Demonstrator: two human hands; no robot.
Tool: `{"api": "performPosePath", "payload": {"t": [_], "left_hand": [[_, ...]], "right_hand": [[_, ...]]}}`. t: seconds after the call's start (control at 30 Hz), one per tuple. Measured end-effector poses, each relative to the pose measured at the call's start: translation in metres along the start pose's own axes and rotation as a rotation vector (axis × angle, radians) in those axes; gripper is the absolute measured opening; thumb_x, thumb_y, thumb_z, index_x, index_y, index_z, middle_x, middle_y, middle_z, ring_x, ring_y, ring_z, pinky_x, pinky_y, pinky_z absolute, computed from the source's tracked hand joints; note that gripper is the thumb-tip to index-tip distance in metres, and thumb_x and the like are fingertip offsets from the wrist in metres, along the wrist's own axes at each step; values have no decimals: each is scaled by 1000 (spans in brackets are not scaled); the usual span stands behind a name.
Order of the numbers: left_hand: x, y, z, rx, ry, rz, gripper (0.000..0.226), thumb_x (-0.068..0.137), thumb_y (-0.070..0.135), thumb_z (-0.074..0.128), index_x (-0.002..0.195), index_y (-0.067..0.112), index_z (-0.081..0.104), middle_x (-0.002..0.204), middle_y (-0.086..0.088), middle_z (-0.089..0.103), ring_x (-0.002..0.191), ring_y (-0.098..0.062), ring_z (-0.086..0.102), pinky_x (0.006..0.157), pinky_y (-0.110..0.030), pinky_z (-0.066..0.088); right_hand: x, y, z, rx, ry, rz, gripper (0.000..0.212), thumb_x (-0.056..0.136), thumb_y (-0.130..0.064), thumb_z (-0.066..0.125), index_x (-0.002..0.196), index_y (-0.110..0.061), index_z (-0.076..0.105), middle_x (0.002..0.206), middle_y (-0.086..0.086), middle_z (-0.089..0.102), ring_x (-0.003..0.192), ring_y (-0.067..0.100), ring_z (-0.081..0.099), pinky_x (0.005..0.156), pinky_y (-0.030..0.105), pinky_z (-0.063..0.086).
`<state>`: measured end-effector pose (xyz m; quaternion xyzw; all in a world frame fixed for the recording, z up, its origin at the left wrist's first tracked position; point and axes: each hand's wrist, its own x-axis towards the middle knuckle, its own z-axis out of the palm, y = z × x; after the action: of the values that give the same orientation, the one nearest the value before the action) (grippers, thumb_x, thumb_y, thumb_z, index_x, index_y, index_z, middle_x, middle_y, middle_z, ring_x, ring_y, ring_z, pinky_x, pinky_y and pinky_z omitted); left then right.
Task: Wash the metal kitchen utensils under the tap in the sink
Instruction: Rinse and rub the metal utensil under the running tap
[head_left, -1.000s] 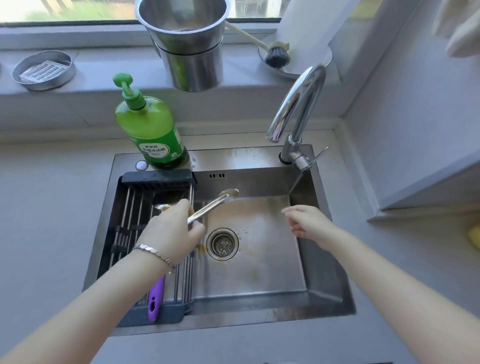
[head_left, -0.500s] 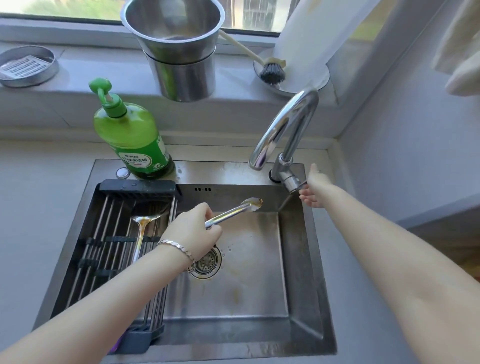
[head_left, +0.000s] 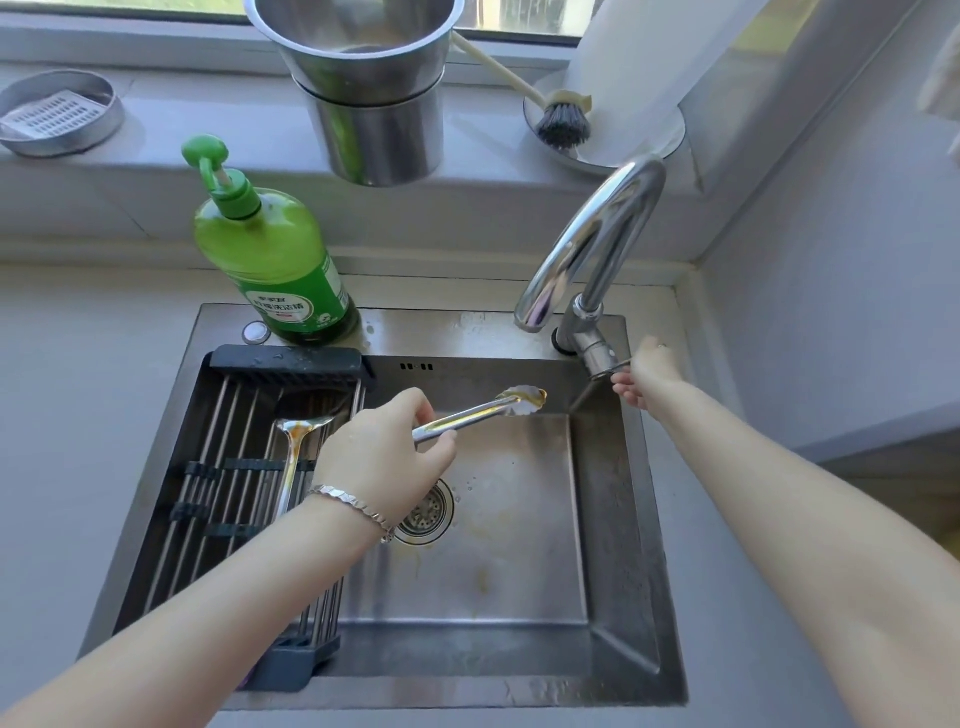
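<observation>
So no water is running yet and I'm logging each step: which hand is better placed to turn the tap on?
The right hand. It is already at the tap lever beside the sink, while the left hand is gripping the tongs over the basin.

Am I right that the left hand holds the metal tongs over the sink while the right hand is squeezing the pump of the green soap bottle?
Not quite. The right hand is at the tap lever, not on the green soap bottle, which stands untouched at the sink's back left edge. The rest holds: the left hand holds the metal tongs over the sink. The head view shows this.
</observation>
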<state>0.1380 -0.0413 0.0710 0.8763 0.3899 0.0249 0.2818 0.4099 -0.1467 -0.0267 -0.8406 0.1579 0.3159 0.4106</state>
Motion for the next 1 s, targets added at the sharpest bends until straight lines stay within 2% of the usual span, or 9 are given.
{"api": "performPosePath", "payload": {"t": [0.27,0.37,0.43,0.5,0.63,0.73,0.83,0.9,1.0], "left_hand": [[-8,-5,-8,-12,77,21,19,80,38,58,77,22,50,59,-2,61,62,-23,58,55,-28,42],[-10,-7,-9,-5,79,22,19,81,39,58,77,23,49,60,-2,62,63,-23,59,56,-29,44],[-12,-7,-11,-5,84,19,19,81,39,58,77,23,49,60,-1,61,63,-22,58,56,-28,42],[-14,-8,-12,-14,93,7,18,80,39,58,77,22,50,59,0,59,63,-21,57,56,-27,40],[-23,-11,-12,-47,109,-4,18,81,36,59,76,21,51,53,2,53,59,-21,56,52,-26,39],[-33,-16,-12,-78,94,24,20,82,33,60,78,16,51,56,0,57,59,-24,57,54,-32,44],[-41,-24,-14,-112,110,62,23,83,31,62,78,11,51,58,-4,58,58,-25,56,55,-35,45],[-45,-28,-16,-137,126,60,23,83,30,62,77,11,50,57,-2,57,57,-23,55,53,-35,44],[-48,-33,-18,-184,138,10,22,84,29,61,76,13,47,56,2,54,54,-20,53,52,-33,41]], "right_hand": [[-2,4,1,31,-3,31,55,97,-34,21,114,6,55,61,9,53,47,18,46,44,23,34],[-17,-1,-5,82,-111,104,56,96,-41,23,122,0,52,80,10,62,59,20,52,50,25,38],[-41,-3,-8,71,-278,164,57,93,-50,33,120,-3,51,95,11,63,71,21,57,58,27,45],[-70,-1,-2,50,-431,119,54,88,-53,48,112,-6,49,93,11,62,77,21,61,63,28,51],[-131,16,26,348,-768,-121,21,81,-24,68,90,-6,63,80,7,70,71,15,70,62,24,57],[-157,25,41,443,-736,-162,20,76,-2,70,93,-4,59,63,3,68,64,14,70,57,21,55],[-169,23,47,474,-677,-107,10,87,-12,62,87,-2,59,58,4,70,56,15,70,48,21,53],[-175,22,50,524,-683,-67,21,94,-20,52,88,-1,58,60,5,71,56,16,70,47,22,54],[-186,23,55,646,-796,-47,13,95,-9,48,90,1,56,67,9,73,64,18,72,53,24,56]]}}
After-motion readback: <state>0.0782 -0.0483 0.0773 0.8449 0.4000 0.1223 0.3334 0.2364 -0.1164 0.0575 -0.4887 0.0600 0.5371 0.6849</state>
